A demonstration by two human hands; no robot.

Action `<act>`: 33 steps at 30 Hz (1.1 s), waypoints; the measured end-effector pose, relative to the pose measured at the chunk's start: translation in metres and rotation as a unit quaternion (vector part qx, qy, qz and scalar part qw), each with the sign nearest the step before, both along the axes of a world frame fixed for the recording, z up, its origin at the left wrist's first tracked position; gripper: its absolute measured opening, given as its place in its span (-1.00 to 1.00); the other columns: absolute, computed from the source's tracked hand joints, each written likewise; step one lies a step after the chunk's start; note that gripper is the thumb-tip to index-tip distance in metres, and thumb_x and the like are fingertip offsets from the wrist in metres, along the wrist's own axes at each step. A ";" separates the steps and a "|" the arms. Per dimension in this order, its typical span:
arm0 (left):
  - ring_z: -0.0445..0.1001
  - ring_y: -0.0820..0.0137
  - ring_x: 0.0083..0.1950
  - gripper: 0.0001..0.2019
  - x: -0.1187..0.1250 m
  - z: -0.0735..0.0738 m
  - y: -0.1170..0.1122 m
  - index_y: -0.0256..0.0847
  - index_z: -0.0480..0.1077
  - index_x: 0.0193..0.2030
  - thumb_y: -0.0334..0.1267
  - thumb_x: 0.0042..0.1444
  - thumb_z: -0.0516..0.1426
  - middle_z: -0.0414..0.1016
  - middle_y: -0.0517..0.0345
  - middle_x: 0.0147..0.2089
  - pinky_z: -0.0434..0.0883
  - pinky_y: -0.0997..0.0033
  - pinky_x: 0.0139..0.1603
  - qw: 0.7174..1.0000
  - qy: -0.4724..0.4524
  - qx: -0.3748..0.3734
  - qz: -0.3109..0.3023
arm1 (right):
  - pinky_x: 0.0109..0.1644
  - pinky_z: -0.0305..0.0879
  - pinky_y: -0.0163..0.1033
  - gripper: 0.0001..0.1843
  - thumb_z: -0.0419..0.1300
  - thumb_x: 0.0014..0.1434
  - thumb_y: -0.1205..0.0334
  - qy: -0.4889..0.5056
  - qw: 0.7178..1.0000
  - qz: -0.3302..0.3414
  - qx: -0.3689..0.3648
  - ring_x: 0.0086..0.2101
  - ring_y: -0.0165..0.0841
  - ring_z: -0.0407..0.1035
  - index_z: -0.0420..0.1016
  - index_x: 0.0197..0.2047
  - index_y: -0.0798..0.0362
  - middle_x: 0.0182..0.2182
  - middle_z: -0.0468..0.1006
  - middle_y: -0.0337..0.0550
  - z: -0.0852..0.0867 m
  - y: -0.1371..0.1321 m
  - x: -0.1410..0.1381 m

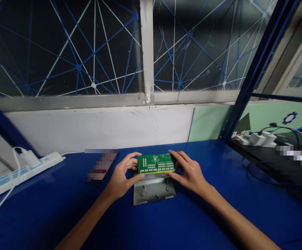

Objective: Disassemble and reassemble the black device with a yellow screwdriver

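Observation:
A green circuit board (156, 163) is held between both hands, just above the far end of a grey metal plate (154, 191) that lies flat on the blue table (182, 225). My left hand (122, 177) grips the board's left edge, thumb below and fingers curled behind it. My right hand (188, 170) pinches the board's right edge with the fingers stretched along it. The plate has a few small raised studs on its surface.
A phone (101, 166) lies left of my left hand. A white power strip (18, 172) with a plugged charger and cable sits at the far left. At the right, a black shelf carries white adapters (261, 139) and dark cables. A white wall and window rise behind the table.

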State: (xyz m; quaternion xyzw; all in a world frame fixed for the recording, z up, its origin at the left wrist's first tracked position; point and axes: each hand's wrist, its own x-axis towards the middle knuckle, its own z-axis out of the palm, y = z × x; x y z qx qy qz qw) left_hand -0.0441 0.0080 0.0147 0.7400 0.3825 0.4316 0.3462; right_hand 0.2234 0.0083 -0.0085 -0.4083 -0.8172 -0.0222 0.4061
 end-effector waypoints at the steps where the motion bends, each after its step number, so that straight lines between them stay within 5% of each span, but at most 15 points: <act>1: 0.50 0.21 -0.08 -0.43 0.000 0.000 0.000 -0.21 0.18 0.15 -0.29 0.00 0.25 0.52 -0.02 -0.09 0.40 0.23 -0.04 1.000 0.000 -0.003 -0.001 | -0.33 0.35 -0.23 -0.32 0.17 0.22 -0.01 -0.003 1.000 -0.002 0.000 -0.40 -0.37 0.41 0.10 0.31 0.06 -0.09 0.44 0.00 0.000 0.000 0.001; 9: 0.50 0.17 -0.03 -0.36 -0.002 0.003 0.001 -0.25 0.21 0.23 -0.27 -0.02 0.25 0.52 -0.07 -0.03 0.41 0.20 -0.02 1.000 0.007 -0.024 -0.010 | -0.36 0.33 -0.22 -0.26 0.22 0.16 -0.07 0.022 1.000 0.000 -0.012 -0.45 -0.35 0.38 0.16 0.29 0.10 -0.27 0.50 -0.06 0.000 0.002 0.001; 14: 0.51 0.17 -0.05 -0.37 -0.007 0.005 0.002 -0.27 0.30 0.21 -0.23 -0.05 0.28 0.56 -0.05 -0.06 0.41 0.19 0.00 0.999 0.020 -0.045 0.002 | -0.42 0.31 -0.25 -0.26 0.30 0.05 -0.08 0.099 0.990 0.024 -0.094 -0.53 -0.41 0.32 0.29 0.21 0.13 -0.33 0.52 -0.09 0.007 0.000 -0.001; 21: 0.53 0.24 -0.16 -0.68 -0.004 0.003 -0.001 -0.23 0.55 -0.14 -0.05 0.14 0.15 0.61 0.05 -0.21 0.40 0.32 -0.15 0.995 0.078 -0.042 0.038 | -0.46 0.26 -0.30 -0.50 0.20 0.17 -0.05 0.171 0.963 0.045 -0.203 -0.53 -0.42 0.33 0.42 0.07 0.09 -0.39 0.50 -0.14 0.013 -0.004 -0.004; 28: 0.53 0.35 -0.43 -0.43 0.002 -0.003 -0.001 -0.25 0.51 -0.61 0.03 0.27 -0.04 0.58 0.03 -0.53 0.36 0.47 -0.42 0.992 0.068 -0.058 0.084 | -0.59 0.09 -0.36 -0.62 -0.04 0.34 -0.05 0.233 0.918 0.122 -0.298 -0.67 -0.47 0.21 0.41 -0.20 0.07 -0.66 0.27 -0.34 0.011 -0.007 -0.010; 33: 0.37 0.43 -0.66 -0.38 0.003 -0.007 0.002 -0.25 0.42 -0.74 0.08 0.22 -0.03 0.53 -0.01 -0.64 0.33 0.48 -0.57 0.987 0.069 -0.100 0.109 | -0.67 0.05 -0.38 -0.61 -0.03 0.33 -0.09 0.264 0.892 0.150 -0.336 -0.72 -0.47 0.17 0.39 -0.12 0.05 -0.70 0.24 -0.38 0.007 -0.006 -0.013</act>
